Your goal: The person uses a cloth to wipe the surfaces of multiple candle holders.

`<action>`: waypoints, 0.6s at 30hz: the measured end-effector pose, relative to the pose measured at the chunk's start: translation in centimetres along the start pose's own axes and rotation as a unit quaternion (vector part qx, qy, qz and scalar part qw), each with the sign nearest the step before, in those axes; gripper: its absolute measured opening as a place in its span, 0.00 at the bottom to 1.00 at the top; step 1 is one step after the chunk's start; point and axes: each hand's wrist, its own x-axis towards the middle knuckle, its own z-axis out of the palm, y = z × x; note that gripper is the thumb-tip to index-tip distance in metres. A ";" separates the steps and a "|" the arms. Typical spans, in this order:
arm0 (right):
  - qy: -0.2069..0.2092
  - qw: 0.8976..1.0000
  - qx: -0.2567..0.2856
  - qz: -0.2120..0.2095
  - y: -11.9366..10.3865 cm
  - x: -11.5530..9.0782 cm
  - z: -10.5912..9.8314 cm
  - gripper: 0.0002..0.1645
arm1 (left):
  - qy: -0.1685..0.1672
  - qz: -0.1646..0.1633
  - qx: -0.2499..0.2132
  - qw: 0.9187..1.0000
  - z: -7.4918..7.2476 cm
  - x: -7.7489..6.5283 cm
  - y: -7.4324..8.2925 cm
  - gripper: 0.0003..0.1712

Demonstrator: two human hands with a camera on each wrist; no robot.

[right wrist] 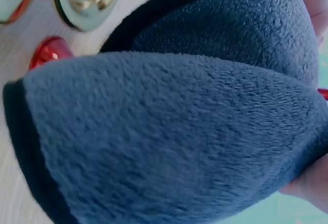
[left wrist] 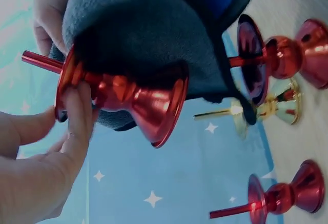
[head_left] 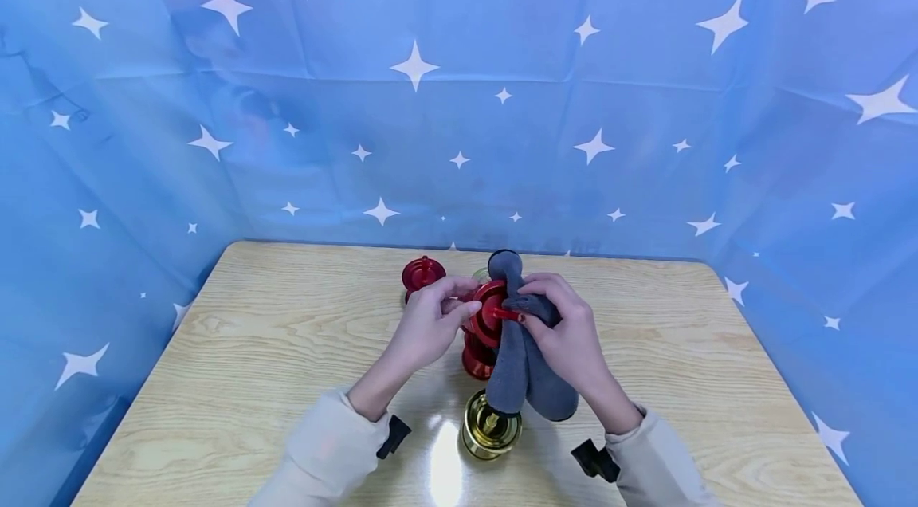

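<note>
My left hand (head_left: 428,328) pinches the rim of the drip dish on a red metal candle holder (left wrist: 115,93), which is tilted above the table. Its thin spike points towards my right hand (head_left: 570,332), which grips a dark grey fluffy cloth (head_left: 511,367) with black edging. In the left wrist view the cloth drapes behind and over the held candle holder. The cloth's loose ends hang down, and in the right wrist view they fill most of the picture, hiding the held candle holder except for a bit of red at the right edge.
A gold candle holder (head_left: 491,426) stands nearest me on the wooden table (head_left: 287,316). One red candle holder (head_left: 423,273) stands at the back left, another (head_left: 478,359) below my hands. Behind them is a second gold one (left wrist: 274,106). A blue star-patterned curtain (head_left: 459,116) surrounds the table.
</note>
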 end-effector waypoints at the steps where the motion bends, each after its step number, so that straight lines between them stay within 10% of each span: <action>1: 0.003 1.000 0.004 0.012 -0.1 -0.1 0.0 0.22 | 0.008 -0.010 -0.003 1.000 0.1 0.0 -0.1 0.14; 18: 0.034 0.998 -0.029 0.046 -1.7 -2.1 1.1 0.16 | 0.078 0.004 -0.070 0.995 0.7 -0.2 -0.7 0.08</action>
